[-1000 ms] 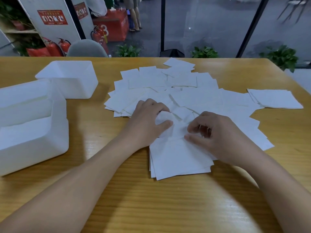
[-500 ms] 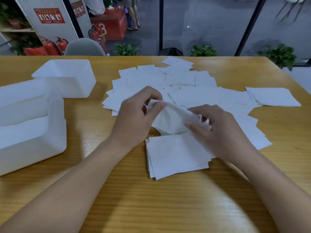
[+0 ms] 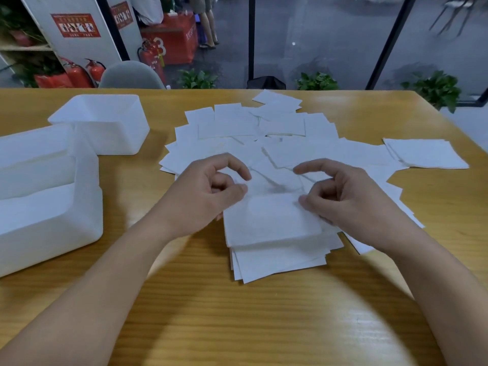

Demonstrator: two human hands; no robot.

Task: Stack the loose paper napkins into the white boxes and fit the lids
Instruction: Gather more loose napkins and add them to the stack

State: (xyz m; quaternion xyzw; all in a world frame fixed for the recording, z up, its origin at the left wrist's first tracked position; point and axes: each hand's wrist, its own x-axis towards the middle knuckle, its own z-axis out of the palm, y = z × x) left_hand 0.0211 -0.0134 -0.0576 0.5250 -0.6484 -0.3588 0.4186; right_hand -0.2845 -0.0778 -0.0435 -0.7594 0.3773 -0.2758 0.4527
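While left hand (image 3: 208, 192) and right hand (image 3: 343, 196) pinch opposite edges of top napkin (image 3: 272, 217), sheet sits on small stack (image 3: 280, 254) between wrists. Loose napkins (image 3: 237, 133) fan out beyond fingertips. White boxes (image 3: 50, 207) left of left hand. Paper looks light, limp, tearable: best taken by edges, gently.

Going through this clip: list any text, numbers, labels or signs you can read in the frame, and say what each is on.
"3": white digit on the red box behind the glass.
Red sign on the white panel: characters too blurred to read.
Second red sign on the next panel: too blurred to read.
White boxes, napkins, table: no print visible.
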